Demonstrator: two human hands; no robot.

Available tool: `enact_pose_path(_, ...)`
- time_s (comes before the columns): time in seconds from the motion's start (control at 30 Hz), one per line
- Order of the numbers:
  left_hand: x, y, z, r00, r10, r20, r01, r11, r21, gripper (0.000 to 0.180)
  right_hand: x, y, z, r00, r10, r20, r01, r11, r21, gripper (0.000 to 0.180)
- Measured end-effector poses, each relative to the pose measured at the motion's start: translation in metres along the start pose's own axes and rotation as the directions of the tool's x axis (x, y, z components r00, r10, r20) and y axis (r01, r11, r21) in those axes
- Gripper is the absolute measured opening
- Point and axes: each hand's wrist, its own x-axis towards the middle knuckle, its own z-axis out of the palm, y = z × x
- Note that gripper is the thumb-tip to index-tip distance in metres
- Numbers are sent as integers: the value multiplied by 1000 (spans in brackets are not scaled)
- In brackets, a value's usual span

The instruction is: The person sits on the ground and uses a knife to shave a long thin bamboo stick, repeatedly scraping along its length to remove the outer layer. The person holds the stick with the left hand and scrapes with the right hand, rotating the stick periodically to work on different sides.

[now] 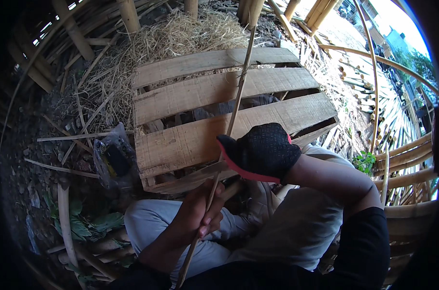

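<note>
A long, thin bamboo strip slants from beside my lap up over the wooden crate. My left hand, bare, has its fingers closed around the strip's lower part, above my legs. Farther up, my right hand is covered by a black textured mitt with a red edge. It is closed around the strip at the near edge of the crate; the mitt hides its fingers. The slatted crate top lies in front of my knees, with dark gaps between its boards.
Dry straw is heaped behind the crate. To the left lie a clear plastic bag with a dark item inside, loose sticks and green leaves. Bamboo posts stand along the back. Cut bamboo poles lie at the right.
</note>
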Motion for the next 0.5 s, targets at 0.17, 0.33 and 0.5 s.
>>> enact_pose_path(0.17,-5,-1,1,999,41,-10,-41,998,46,39,39,58,-25,942,287,-174,-309,944,-118,45)
enact_pose_path(0.33,-2,2,-5,999,-26,40,26,1000,-13,36,16,37,-4,985,-44,-168,1,969,-246,40)
enact_pose_path(0.5,-1,5,-8,996,-67,57,70,997,-46,38,-4,28,-10,950,-286,-123,268,953,-142,31)
